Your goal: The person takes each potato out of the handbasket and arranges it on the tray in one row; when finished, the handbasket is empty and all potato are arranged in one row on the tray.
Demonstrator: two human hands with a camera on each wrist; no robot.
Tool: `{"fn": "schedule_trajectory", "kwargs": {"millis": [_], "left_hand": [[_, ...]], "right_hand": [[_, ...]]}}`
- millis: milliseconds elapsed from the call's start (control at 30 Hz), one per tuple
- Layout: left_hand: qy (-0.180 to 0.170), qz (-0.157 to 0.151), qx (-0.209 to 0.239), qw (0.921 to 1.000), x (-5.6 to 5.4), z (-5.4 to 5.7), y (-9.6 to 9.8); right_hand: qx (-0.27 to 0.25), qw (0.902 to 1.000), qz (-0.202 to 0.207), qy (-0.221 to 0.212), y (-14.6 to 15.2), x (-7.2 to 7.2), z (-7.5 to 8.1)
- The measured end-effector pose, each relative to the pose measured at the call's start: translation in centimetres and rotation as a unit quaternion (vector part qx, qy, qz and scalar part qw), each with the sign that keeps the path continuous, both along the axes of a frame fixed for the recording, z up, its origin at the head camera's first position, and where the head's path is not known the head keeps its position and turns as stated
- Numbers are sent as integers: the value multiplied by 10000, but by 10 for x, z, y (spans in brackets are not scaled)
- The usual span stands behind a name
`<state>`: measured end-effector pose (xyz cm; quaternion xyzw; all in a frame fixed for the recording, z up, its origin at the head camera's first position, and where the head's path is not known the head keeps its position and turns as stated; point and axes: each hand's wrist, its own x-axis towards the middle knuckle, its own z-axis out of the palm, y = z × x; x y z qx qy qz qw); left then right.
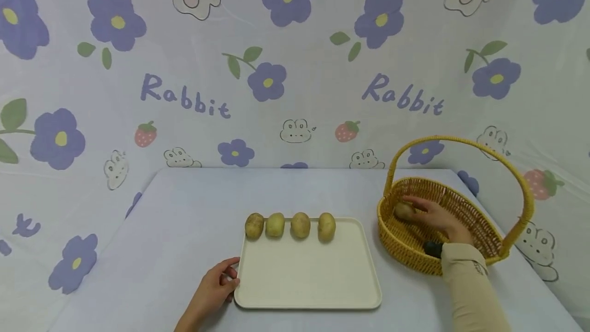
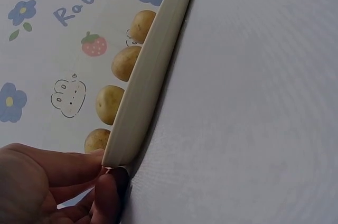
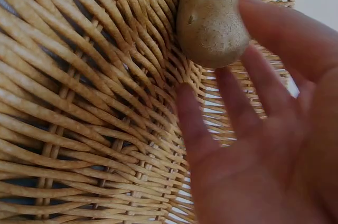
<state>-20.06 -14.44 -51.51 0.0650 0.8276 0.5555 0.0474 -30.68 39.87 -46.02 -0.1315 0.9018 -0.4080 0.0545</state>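
Observation:
In the head view my left hand (image 1: 214, 287) grips the left edge of a cream tray (image 1: 306, 275). The left wrist view shows that hand pinching the tray's corner, some fingers below the rim. Several potatoes (image 1: 300, 225) stand in a row along the tray's far edge. At the right, my right hand (image 1: 435, 216) reaches down inside a wicker basket (image 1: 407, 257) with an arched handle. Its fingers are extended around a potato (image 3: 211, 26) lying against the basket wall. The thumb is by one side of this potato, fingertips near its underside; firm contact cannot be told.
A pale cloth covers the table (image 1: 193, 209). Behind it hangs a patterned curtain (image 1: 313, 91) with flowers and rabbits. The basket's tall handle (image 1: 461, 140) arches above the right forearm. A dark object (image 1: 432, 249) shows at the right wrist.

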Motion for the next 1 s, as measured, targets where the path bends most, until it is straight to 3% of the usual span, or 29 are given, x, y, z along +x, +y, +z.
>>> {"fn": "schedule_trajectory", "kwargs": {"millis": [100,267,700,867,1000], "left_hand": [[-24,32,-24,10000,0,-1,0],[12,64,-79,9999,0,-2,0],[79,199,-150,9997,2,-6,2],[86,114,-114,9998,3,-5,1],[127,62,-62,9999,1,-6,1]], "right_hand": [[199,9997,135,-82,-1,-2,-2],[144,9997,-126,-150,-2,0,-3],[-671,9954,-114,-674,-3,5,-7],[-429,9985,-197,-276,-2,5,-6],[-551,9970,-547,80,-4,7,6]]}}
